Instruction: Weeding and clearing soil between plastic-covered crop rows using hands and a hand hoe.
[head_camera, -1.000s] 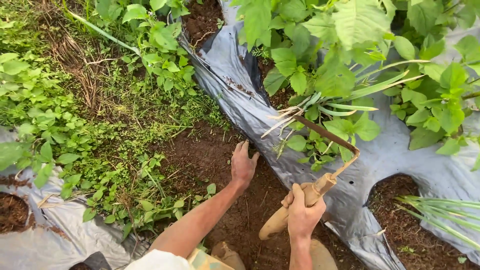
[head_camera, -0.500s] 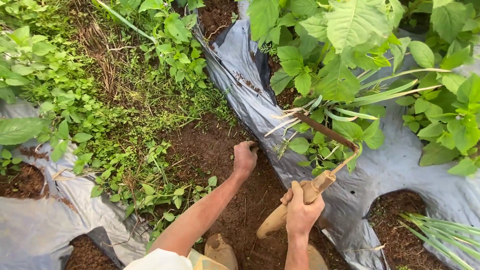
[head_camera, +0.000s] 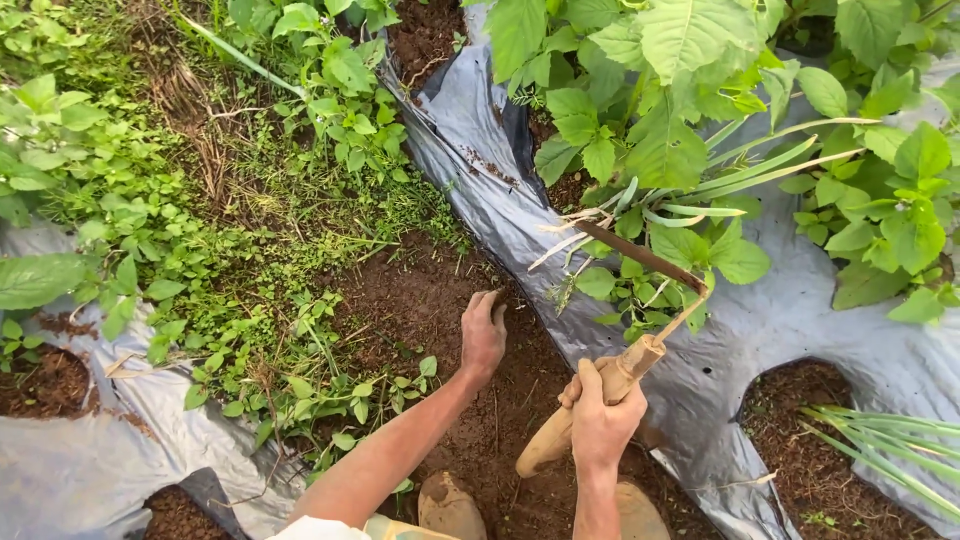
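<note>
The right hand (head_camera: 600, 420) is closed around the wooden handle (head_camera: 590, 405) of a hand sickle (head_camera: 640, 262), whose thin, rusty curved blade reaches over the grey plastic mulch sheet (head_camera: 800, 320). It looks light and stiff, best gripped mid-handle. Left of the handle, the left hand (head_camera: 483, 335) presses its curled fingers into bare soil (head_camera: 400, 300), perhaps pinching a weed.

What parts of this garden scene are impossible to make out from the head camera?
- Fingertips of the left hand: pressed into the bare soil, so whether they pinch anything cannot be told.
- Blade tip of the hand hoe: it runs under the leafy plants.
- Ground beneath the grey plastic sheet: covered.
- Palm of the right hand: wrapped around the wooden handle.
- The person's body: cut off by the bottom edge.
</note>
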